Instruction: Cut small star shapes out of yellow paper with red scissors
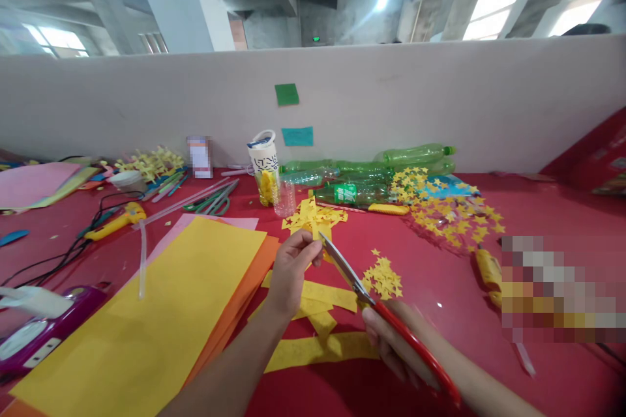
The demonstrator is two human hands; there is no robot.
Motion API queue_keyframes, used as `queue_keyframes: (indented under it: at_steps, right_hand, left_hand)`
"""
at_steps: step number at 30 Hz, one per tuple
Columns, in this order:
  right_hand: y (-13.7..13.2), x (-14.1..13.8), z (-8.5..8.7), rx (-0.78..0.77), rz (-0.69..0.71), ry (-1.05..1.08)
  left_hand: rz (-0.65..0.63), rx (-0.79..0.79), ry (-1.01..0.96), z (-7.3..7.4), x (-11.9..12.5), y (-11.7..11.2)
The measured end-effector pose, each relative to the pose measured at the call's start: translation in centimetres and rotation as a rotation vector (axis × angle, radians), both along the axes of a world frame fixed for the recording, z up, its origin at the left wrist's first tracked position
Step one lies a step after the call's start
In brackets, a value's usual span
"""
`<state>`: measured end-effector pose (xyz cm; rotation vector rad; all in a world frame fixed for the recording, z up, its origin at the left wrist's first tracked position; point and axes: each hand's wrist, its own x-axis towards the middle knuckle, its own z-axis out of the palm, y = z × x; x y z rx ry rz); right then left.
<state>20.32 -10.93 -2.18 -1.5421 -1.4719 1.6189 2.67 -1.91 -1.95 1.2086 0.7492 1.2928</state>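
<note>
My left hand [291, 267] pinches a small yellow felt-like piece [323, 232] between thumb and fingers, in the middle of the view. In my right hand [391, 339] are red-handled scissors [349, 273], their blades pointing up and left, with the tips touching or very close to that piece. Several yellow strips [325, 352] lie on the table below my hands. Beyond my left fingertips is a heap of yellow scraps [335, 215]. A small pile of cut yellow stars [384, 279] sits just beyond my right hand.
Yellow sheets [161, 300] over orange ones lie left, beside a purple power strip [59, 326] and a yellow glue gun [117, 221]. Green plastic bottles [362, 192] and a star-covered branching piece [440, 208] stand along the back partition [372, 104]. Another glue gun [489, 273] lies right.
</note>
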Motion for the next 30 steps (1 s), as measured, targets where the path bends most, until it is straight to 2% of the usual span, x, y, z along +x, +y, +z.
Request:
queue_keyframes:
  at_steps: [3, 13, 22, 30]
  right_hand:
    - [0.0, -0.2, 0.1, -0.049, -0.02, -0.051]
    - [-0.2, -0.1, 1.8, -0.009, 0.004, -0.03]
    - [-0.1, 0.0, 1.7, 0.012, 0.006, 0.003]
    - [0.1, 0.1, 0.8, 0.064, -0.002, 0.03]
  left_hand:
    - [0.011, -0.004, 0.0, -0.1, 0.1, -0.1]
    - [0.004, -0.012, -0.03, 0.0, 0.0, -0.1]
    - [0.014, -0.007, -0.023, 0.3, -0.1, -0.1]
    - [0.098, -0.014, -0.072, 0.1, -0.6, 0.4]
